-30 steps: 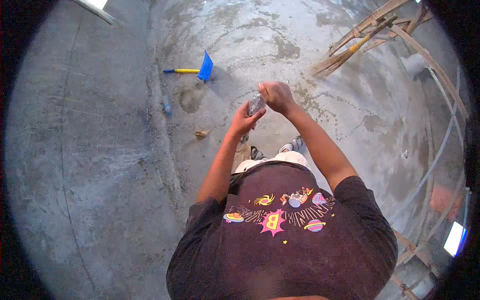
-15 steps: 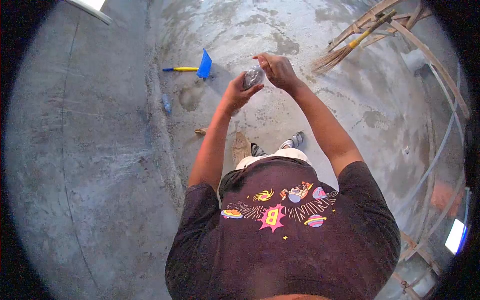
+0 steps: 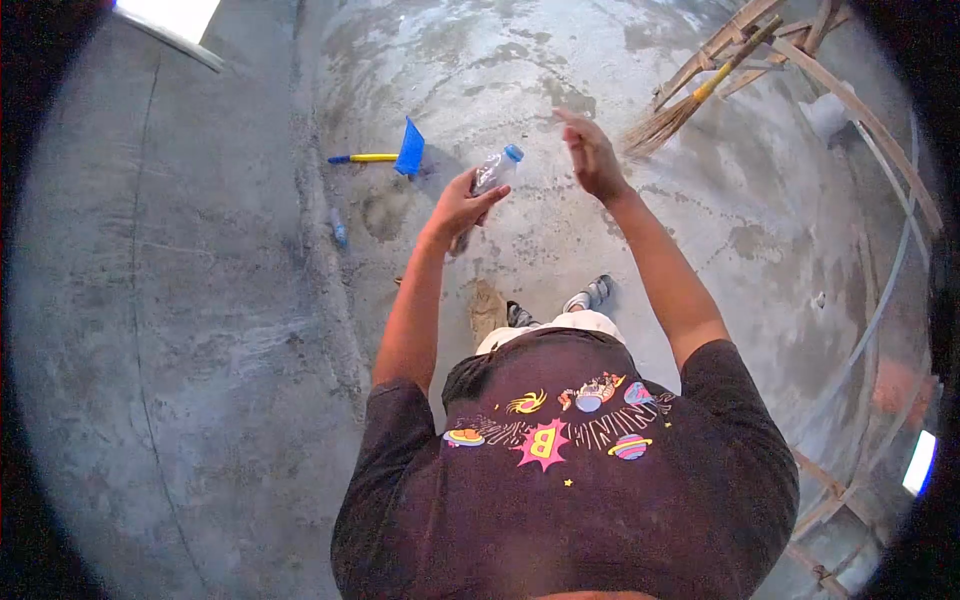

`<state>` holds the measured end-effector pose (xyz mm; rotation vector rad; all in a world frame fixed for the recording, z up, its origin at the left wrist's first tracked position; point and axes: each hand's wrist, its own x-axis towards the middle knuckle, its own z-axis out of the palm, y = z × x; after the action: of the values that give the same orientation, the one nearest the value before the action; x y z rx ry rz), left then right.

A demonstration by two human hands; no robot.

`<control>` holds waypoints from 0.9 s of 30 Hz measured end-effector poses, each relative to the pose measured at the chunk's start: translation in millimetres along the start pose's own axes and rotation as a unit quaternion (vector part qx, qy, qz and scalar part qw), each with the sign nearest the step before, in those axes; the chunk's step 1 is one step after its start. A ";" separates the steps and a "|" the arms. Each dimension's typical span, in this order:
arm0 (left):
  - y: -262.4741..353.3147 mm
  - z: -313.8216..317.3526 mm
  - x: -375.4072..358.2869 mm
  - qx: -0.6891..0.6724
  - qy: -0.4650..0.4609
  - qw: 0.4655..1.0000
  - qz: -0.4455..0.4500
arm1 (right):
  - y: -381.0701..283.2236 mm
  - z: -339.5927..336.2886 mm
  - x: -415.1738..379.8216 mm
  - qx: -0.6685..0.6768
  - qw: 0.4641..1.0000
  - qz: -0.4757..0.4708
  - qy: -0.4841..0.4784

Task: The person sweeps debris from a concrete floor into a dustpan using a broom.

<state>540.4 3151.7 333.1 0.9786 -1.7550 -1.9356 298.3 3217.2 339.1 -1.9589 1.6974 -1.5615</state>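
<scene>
My left hand is wrapped round a clear plastic bottle, its blue cap pointing up and to the right. The bottle is tilted, and my fingers cover its lower middle. To the right of the cap, my right hand is raised in the air, apart from the bottle. Its fingers are stretched out, a little blurred, and I see nothing in them.
On the concrete floor lie a blue-headed tool with a yellow handle and a small plastic bottle. A straw broom leans by wooden pieces at upper right. A brown flat piece lies beside my feet.
My right hand has moved off the bottle's top, to the right. The blue cap now shows on the bottle, and my left hand has shifted slightly down and left with it.
</scene>
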 end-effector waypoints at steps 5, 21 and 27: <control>9.5 -39.1 13.3 0.341 0.117 0.932 0.037 | 75.5 -21.5 -94.7 -0.056 0.983 0.169 0.041; 110.7 -115.5 95.3 0.495 0.163 0.853 0.010 | 90.2 -188.1 -500.9 -0.257 0.669 0.688 0.116; 113.2 -152.5 66.8 0.452 0.214 0.865 0.021 | 30.8 -169.0 -561.1 -0.298 0.655 0.684 0.121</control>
<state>577.2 2977.1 426.3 1.4754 -2.3509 -0.6727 243.0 3730.4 59.9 0.0154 2.8173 -0.6074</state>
